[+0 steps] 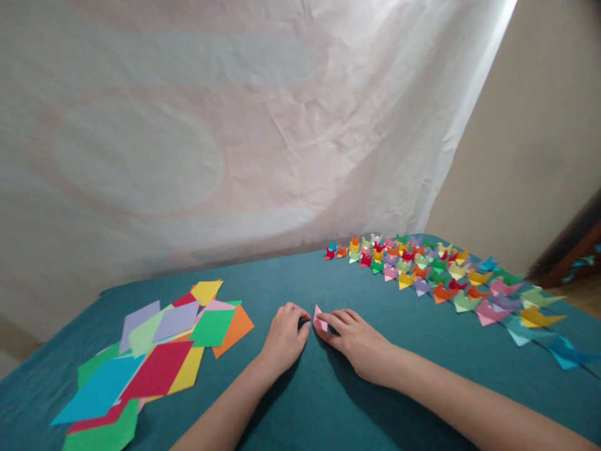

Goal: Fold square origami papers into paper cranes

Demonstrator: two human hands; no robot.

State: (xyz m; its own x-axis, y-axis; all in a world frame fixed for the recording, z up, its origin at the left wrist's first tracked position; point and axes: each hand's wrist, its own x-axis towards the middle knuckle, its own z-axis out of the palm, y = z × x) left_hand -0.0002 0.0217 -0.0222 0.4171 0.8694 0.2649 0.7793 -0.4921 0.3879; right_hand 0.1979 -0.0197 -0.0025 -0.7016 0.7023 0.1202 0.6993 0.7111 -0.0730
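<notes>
A small piece of folded pink paper (320,319), pointed at the top, sits on the teal cloth at the middle of the table. My right hand (353,341) has its thumb and forefinger on the paper's right side, gripping it and hiding part of it. Just left of the paper, my left hand (286,335) rests on the cloth with curled fingers. A gap shows between its thumb and forefinger, and nothing is visible in it.
On the left lies a loose spread of coloured paper sheets (159,369). Rows of small folded paper birds (439,266) stand at the back right, running towards the right edge. A pale hanging cloth (263,125) closes off the table's far side.
</notes>
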